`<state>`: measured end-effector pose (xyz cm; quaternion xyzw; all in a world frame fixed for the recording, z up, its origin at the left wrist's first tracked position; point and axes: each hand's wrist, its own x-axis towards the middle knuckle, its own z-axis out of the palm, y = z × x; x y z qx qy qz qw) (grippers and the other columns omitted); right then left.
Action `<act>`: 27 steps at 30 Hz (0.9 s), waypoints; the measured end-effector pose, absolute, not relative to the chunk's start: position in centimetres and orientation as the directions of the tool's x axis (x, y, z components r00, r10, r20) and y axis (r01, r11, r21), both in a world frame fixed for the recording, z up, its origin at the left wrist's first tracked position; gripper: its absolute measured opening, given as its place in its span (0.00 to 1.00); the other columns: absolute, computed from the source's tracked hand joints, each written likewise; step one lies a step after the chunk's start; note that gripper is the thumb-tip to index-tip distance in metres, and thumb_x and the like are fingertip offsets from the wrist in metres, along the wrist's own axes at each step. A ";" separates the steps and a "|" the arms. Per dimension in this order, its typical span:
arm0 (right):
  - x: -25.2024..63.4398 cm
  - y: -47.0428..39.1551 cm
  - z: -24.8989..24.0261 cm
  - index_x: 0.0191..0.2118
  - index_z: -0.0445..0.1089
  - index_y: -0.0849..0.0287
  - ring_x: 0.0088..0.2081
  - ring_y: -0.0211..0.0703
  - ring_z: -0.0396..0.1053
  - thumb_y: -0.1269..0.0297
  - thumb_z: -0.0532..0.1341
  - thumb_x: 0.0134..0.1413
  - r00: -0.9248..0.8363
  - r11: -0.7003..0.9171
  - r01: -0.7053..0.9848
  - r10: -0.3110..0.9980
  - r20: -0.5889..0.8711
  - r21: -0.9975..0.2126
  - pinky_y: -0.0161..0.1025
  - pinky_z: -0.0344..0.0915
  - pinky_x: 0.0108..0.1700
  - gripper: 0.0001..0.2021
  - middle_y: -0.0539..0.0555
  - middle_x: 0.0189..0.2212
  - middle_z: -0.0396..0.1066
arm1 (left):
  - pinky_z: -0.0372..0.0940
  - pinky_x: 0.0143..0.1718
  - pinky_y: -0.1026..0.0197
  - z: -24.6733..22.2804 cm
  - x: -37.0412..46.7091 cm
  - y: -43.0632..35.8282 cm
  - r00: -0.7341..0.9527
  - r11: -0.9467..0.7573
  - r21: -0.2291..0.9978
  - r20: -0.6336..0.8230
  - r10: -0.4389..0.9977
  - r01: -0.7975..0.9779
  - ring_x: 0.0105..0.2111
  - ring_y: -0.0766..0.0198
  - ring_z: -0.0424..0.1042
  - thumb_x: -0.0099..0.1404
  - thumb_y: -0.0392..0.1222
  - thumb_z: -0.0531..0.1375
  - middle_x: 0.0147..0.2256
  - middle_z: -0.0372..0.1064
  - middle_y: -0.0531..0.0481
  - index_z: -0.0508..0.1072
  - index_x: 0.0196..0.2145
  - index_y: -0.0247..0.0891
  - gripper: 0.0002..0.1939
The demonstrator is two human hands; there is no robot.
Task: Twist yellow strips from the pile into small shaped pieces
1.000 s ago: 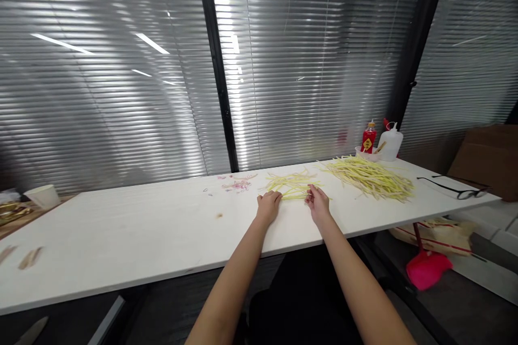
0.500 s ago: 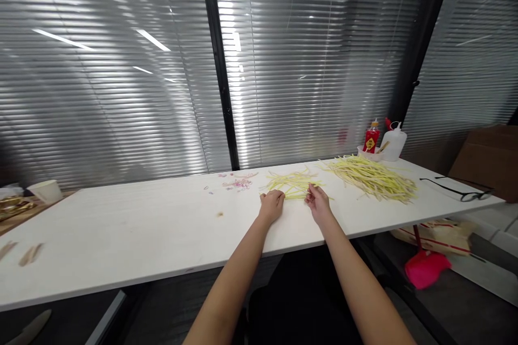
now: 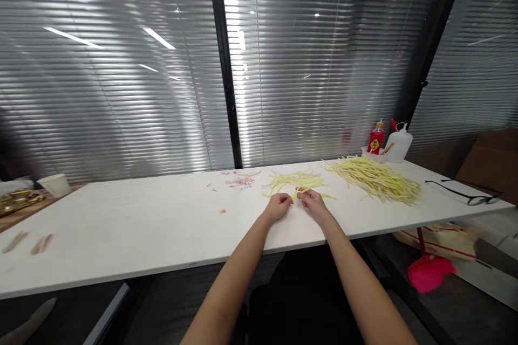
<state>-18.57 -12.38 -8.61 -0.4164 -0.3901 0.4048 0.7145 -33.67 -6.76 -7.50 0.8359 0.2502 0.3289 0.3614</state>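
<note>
My left hand (image 3: pixel 279 206) rests low over the white table, its fingers closed at the near end of a thin yellow-green stalk (image 3: pixel 303 190). Close beside it, my right hand (image 3: pixel 313 205) pinches the same stalk between thumb and fingers. Just beyond both hands lies a small loose spread of similar stalks (image 3: pixel 293 178), some pale beige. Farther right is a larger heap of stalks (image 3: pixel 378 179). The stalks' exact kind is not clear. My fingertips are partly hidden.
Small coloured bands (image 3: pixel 245 180) lie scattered left of the stalks. A red bottle (image 3: pixel 376 139) and white squeeze bottle (image 3: pixel 399 144) stand at the back right. Eyeglasses (image 3: pixel 473 198) lie near the right end. A paper cup (image 3: pixel 55 185) stands at far left.
My hands have come closer together, the right moving left and the left slightly right. A stalk now shows raised between them. The view has shifted slightly.
</note>
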 end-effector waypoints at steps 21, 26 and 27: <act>-18.6 -12.3 -9.0 0.19 0.72 0.60 0.21 0.33 0.57 0.55 0.71 0.33 0.259 0.320 -0.091 0.922 0.288 -0.943 0.32 0.53 0.24 0.14 0.50 0.23 0.68 | 0.61 0.29 0.64 -7.2 -33.8 -7.4 0.617 -0.606 0.775 0.392 0.683 0.179 0.27 0.66 0.66 0.59 0.45 0.56 0.28 0.73 0.48 0.76 0.34 0.34 0.13; -18.5 -12.1 -9.3 0.20 0.72 0.60 0.23 0.34 0.59 0.55 0.71 0.34 0.281 0.339 -0.075 0.909 0.306 -0.938 0.32 0.54 0.24 0.13 0.51 0.24 0.69 | 0.62 0.30 0.64 -7.4 -33.7 -7.1 0.585 -0.585 0.795 0.401 0.705 0.160 0.27 0.65 0.68 0.58 0.46 0.58 0.29 0.73 0.47 0.75 0.32 0.34 0.13; -18.5 -12.1 -9.4 0.20 0.72 0.60 0.23 0.34 0.60 0.55 0.70 0.34 0.286 0.341 -0.069 0.907 0.309 -0.938 0.32 0.55 0.24 0.13 0.51 0.24 0.69 | 0.62 0.30 0.64 -7.4 -33.6 -7.1 0.581 -0.584 0.796 0.403 0.707 0.159 0.27 0.65 0.68 0.58 0.46 0.58 0.28 0.73 0.47 0.76 0.32 0.34 0.13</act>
